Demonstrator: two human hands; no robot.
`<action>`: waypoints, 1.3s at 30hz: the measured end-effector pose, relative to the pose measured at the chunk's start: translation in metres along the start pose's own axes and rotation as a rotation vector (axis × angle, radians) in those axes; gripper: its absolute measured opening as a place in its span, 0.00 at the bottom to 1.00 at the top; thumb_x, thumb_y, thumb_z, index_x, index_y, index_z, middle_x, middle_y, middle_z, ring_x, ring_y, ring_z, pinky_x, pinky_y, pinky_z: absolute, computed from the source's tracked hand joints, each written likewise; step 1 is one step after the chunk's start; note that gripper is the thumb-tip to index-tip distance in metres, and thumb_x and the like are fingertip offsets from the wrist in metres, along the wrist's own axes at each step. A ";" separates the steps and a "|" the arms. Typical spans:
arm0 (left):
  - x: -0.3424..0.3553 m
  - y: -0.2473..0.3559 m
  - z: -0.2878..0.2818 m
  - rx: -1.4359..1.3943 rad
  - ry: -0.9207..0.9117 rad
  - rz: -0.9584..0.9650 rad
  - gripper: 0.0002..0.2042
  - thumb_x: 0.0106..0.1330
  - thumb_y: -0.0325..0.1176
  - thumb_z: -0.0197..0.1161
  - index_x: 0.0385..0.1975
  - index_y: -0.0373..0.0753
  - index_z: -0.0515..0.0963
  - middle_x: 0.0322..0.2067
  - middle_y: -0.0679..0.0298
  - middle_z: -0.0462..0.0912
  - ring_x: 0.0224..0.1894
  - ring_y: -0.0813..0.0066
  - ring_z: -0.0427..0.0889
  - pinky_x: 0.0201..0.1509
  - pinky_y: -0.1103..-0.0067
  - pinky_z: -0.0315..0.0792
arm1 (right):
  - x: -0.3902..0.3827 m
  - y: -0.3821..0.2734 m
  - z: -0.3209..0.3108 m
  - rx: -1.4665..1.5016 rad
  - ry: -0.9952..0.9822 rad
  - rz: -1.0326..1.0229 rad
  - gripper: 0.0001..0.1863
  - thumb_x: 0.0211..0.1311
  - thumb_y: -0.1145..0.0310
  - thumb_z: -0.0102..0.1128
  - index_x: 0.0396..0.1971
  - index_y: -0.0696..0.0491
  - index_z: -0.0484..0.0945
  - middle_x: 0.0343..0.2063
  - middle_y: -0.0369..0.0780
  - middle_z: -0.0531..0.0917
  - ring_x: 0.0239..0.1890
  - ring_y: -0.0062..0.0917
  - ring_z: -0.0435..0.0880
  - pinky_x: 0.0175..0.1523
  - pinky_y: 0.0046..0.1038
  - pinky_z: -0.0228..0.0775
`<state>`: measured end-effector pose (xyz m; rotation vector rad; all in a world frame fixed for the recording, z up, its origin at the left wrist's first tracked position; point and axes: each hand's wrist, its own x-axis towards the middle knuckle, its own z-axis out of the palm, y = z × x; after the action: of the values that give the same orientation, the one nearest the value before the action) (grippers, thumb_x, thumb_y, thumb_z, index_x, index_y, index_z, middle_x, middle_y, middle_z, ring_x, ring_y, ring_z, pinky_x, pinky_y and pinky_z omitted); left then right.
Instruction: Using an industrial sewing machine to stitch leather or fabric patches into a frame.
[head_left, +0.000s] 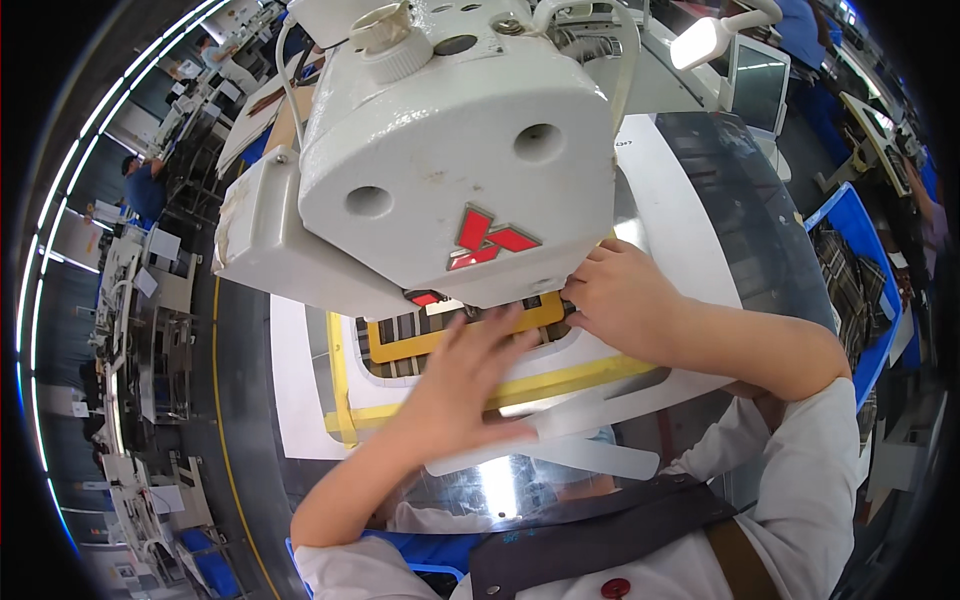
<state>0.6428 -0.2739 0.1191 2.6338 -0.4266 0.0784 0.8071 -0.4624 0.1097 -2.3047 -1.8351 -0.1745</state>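
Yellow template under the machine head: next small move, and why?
Probably nudge the yellow template a little further under the machine head: the left hand lies flat on it, the right hand presses its far edge, and plaid fabric shows through its windows.

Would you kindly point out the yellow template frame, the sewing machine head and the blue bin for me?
yellow template frame (400,345): head view, on its upper yellow bar left of the left hand (465,385).
sewing machine head (450,150): head view, on its white front casing.
blue bin (872,362): head view, on its right rim.
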 end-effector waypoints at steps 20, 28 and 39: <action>-0.074 0.049 -0.002 0.022 -0.126 0.189 0.27 0.60 0.46 0.61 0.59 0.48 0.67 0.64 0.61 0.61 0.66 0.60 0.61 0.68 0.60 0.54 | -0.018 0.002 -0.017 -0.154 0.142 -0.076 0.06 0.55 0.73 0.55 0.32 0.56 0.77 0.37 0.38 0.77 0.45 0.28 0.75 0.64 0.35 0.59; -0.085 0.037 -0.036 0.041 -0.109 0.242 0.27 0.58 0.46 0.63 0.58 0.47 0.68 0.64 0.62 0.63 0.66 0.61 0.61 0.67 0.61 0.56 | -0.031 -0.005 -0.052 -0.016 0.133 0.068 0.03 0.54 0.74 0.58 0.28 0.55 0.74 0.37 0.38 0.76 0.45 0.30 0.74 0.63 0.34 0.59; -0.026 0.046 -0.038 -0.090 0.108 0.278 0.34 0.55 0.36 0.67 0.62 0.39 0.61 0.65 0.53 0.60 0.64 0.55 0.64 0.64 0.64 0.61 | -0.063 -0.032 -0.080 0.494 0.119 0.083 0.05 0.54 0.76 0.58 0.30 0.54 0.72 0.35 0.39 0.75 0.44 0.33 0.73 0.58 0.33 0.60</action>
<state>0.6043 -0.2879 0.1694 2.4525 -0.7382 0.2822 0.7642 -0.5328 0.1767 -1.9721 -1.5120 0.1383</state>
